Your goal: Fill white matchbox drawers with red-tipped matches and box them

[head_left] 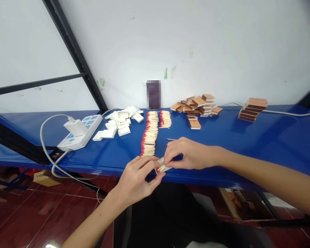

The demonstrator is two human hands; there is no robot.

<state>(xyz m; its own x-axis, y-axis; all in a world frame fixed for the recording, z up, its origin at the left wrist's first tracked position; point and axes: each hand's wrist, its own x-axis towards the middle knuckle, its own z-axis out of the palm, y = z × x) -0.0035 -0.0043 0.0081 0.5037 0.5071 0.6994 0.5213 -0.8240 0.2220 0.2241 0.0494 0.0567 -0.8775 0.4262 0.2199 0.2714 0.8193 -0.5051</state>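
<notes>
Near the front edge of the blue table, my left hand [142,175] grips a small white matchbox tray [160,161] between thumb and fingers. Several red-tipped matches lie inside it. My right hand [184,153] pinches at the matches [163,168] in the tray, fingertips over its right end. Just beyond my hands, a long row of matches [150,134] with red heads to the left runs toward the wall. A shorter row of matches [165,119] lies beside it. One loose match [169,139] lies by my right hand's knuckles.
White empty trays [121,120] are heaped at the left, next to a power strip [80,132] with a plug and cable. Brown matchbox sleeves [198,105] are piled at back right; stacked matchboxes [252,109] stand farther right. A blurred dark object [153,94] leans on the wall.
</notes>
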